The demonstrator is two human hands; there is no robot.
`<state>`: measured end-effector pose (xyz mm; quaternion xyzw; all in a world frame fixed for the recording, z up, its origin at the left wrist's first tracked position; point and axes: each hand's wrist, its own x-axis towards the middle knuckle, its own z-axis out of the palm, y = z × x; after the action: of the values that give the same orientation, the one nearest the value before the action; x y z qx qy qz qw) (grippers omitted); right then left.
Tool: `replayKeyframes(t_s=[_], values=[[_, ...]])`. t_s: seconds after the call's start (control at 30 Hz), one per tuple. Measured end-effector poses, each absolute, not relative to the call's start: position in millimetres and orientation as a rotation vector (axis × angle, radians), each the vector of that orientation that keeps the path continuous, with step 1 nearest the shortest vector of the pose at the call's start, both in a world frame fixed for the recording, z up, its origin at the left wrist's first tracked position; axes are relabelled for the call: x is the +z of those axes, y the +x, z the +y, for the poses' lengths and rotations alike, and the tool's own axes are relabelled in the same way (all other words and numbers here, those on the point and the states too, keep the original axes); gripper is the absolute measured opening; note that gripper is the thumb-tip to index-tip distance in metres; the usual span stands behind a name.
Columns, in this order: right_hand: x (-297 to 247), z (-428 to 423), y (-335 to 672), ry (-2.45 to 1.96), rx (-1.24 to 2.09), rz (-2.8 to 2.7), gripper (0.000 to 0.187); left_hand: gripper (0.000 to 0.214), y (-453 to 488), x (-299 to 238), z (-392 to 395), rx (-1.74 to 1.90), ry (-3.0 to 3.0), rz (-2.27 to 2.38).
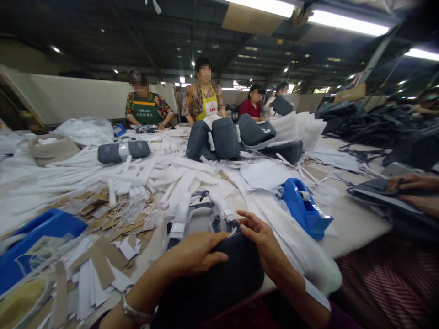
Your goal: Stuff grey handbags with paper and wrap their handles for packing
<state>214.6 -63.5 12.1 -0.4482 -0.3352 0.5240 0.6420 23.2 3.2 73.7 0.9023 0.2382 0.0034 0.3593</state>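
Observation:
A dark grey bag (219, 292) stands in front of me at the table's edge, its top facing up. White wrapping covers its handle straps (181, 217), and clear plastic bunches near the right strap. My left hand (202, 251) grips the bag's top edge, thumb on the near side and forefinger stretched along the top. My right hand (259, 235) touches the top right corner beside the wrapped strap, its fingers apart. The bag's lower front lies in shadow.
Blue tape dispensers (305, 208) stand right and left. Card and paper strips (99, 269) lie at left, white foam strips (137, 176) beyond. Several grey bags (224, 137) are piled mid-table. A co-worker's hands (414, 189) rest on a bag at right; other people stand across the table.

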Motion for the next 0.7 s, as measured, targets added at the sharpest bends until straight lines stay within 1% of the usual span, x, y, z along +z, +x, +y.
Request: replayKeyframes(t_s=[0.17,0.27,0.37,0.43,0.5,0.57,0.63,0.7], values=[[7.3,-46.5,233.5,-0.991,1.328,-0.748,0.040,0.046,30.4,65.1,17.3,-0.053,2.188,0.471],[-9.5,-18.6,250.0,-1.136,1.322,-0.888,0.042,0.047,33.4,52.5,27.1,-0.070,2.182,0.422],[-26.5,9.9,260.7,-1.308,1.219,-1.140,0.043,0.050,33.9,47.7,29.7,-0.089,2.178,0.401],[-32.9,22.0,260.0,-1.372,1.095,-1.315,0.037,0.049,31.4,52.0,24.6,-0.056,2.167,0.423],[-35.4,28.7,256.0,-1.386,0.865,-1.471,0.033,0.047,28.6,59.5,17.7,-0.023,2.157,0.452],[-36.3,32.5,252.9,-1.369,0.647,-1.559,0.038,0.047,27.2,66.5,13.2,-0.006,2.158,0.480],[-36.7,34.7,251.8,-1.374,0.584,-1.596,0.042,0.048,27.2,70.9,11.5,0.002,2.170,0.502],[-35.9,35.8,251.4,-1.418,0.597,-1.609,0.038,0.048,27.3,72.6,11.1,0.017,2.183,0.516]])
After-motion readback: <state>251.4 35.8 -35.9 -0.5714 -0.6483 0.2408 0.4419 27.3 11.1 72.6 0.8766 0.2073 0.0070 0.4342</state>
